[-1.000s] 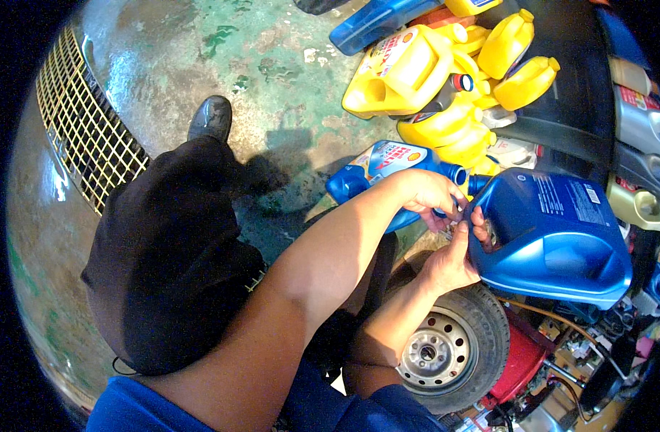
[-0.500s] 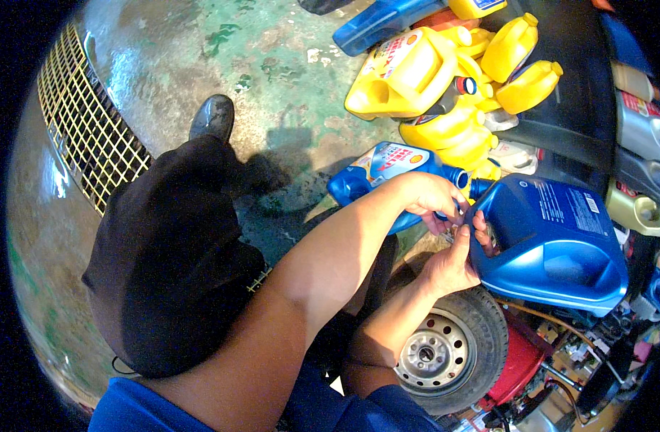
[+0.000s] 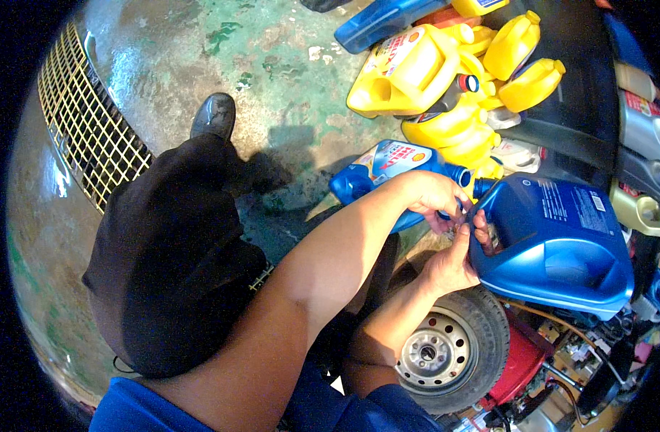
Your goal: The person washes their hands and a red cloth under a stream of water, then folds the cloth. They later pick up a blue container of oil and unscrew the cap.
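A big blue plastic jug (image 3: 553,230) lies tilted at the right of the head view. My right hand (image 3: 452,263) grips its near left edge, the fingers curled through by the handle and the thumb on the outside. Just above, my left hand (image 3: 439,198) is closed close to the jug's left end, its fingertips pinched together; what they hold is hidden. Beyond the left wrist, a second blue jug (image 3: 366,180) with a white and red label lies on its side, its round open mouth facing right.
Several yellow jugs (image 3: 402,72) are piled farther off. A wheel with a steel rim (image 3: 434,349) stands beneath my right forearm, beside a red metal part (image 3: 521,356). Grey bottles (image 3: 643,129) line the right edge. A floor grating (image 3: 92,122) lies at the left.
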Demonstrator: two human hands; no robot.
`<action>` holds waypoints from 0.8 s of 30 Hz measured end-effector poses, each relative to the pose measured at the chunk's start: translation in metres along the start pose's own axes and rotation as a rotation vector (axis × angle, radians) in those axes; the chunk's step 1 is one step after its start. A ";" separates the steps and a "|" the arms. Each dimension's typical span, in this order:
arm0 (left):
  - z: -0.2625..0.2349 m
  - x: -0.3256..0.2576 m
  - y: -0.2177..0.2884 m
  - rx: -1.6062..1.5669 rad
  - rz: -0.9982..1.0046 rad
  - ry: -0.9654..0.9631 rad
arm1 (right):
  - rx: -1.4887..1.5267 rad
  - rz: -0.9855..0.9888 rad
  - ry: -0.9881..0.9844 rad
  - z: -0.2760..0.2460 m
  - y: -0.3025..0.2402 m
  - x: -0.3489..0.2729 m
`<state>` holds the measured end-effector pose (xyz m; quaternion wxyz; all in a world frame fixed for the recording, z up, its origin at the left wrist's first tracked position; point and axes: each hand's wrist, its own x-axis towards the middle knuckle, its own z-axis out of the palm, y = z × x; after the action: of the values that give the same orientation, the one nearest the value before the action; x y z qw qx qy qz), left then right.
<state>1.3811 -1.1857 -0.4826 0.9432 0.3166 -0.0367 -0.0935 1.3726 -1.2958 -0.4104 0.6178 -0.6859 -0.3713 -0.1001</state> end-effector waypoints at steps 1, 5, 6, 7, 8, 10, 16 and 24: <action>0.000 0.000 0.000 -0.014 0.011 0.002 | 0.000 0.001 0.000 0.001 0.000 0.000; -0.001 -0.001 0.000 0.004 0.014 0.000 | 0.005 0.004 0.005 0.002 -0.001 0.000; -0.001 -0.001 0.000 -0.002 0.015 -0.003 | -0.006 0.000 0.001 0.001 -0.001 0.000; -0.001 -0.001 0.000 -0.008 0.015 -0.007 | -0.007 0.000 0.002 0.001 -0.001 0.000; -0.001 0.000 0.000 -0.009 0.015 -0.007 | -0.021 -0.009 -0.009 0.000 0.000 0.001; 0.000 -0.001 0.000 0.012 0.008 0.006 | -0.035 -0.016 -0.019 0.000 0.000 0.000; -0.002 0.000 -0.002 -0.016 0.012 -0.009 | -0.016 -0.029 -0.026 -0.001 0.003 -0.001; 0.002 -0.002 0.002 -0.021 -0.001 0.016 | -0.029 -0.025 -0.041 0.000 -0.003 0.001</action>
<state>1.3795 -1.1852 -0.4803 0.9467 0.3073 -0.0281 -0.0920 1.3715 -1.2959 -0.4080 0.5989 -0.6920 -0.3909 -0.0988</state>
